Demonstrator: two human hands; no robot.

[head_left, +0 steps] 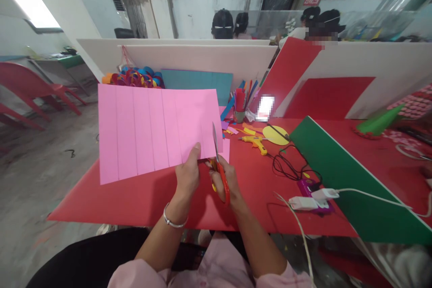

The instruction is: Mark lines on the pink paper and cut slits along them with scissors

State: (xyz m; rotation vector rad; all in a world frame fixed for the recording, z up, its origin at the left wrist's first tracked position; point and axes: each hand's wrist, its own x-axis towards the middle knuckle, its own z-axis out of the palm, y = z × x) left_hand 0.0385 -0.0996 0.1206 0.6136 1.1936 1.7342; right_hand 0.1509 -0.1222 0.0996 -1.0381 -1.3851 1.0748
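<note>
A large pink sheet of paper (141, 130), marked with several dark parallel lines, is held up above the red table. My left hand (189, 171) grips its lower edge, thumb on the face turned to me and fingers hidden behind. In my right hand (226, 180) is a pair of scissors (221, 175) with red-orange handles. One blade shows in front of the pink sheet near its right end, pointing up; the other blade is hidden. Part of another pink piece (227, 149) shows behind the scissors.
A yellow glue gun (254, 142) lies right of the sheet, near a yellow disc (276, 135) and black cable. Farther right are a purple power strip (315, 195) and a green board (357, 189). A cup of paper strips (239, 114) stands behind. Other people sit beyond the white partition (202, 60).
</note>
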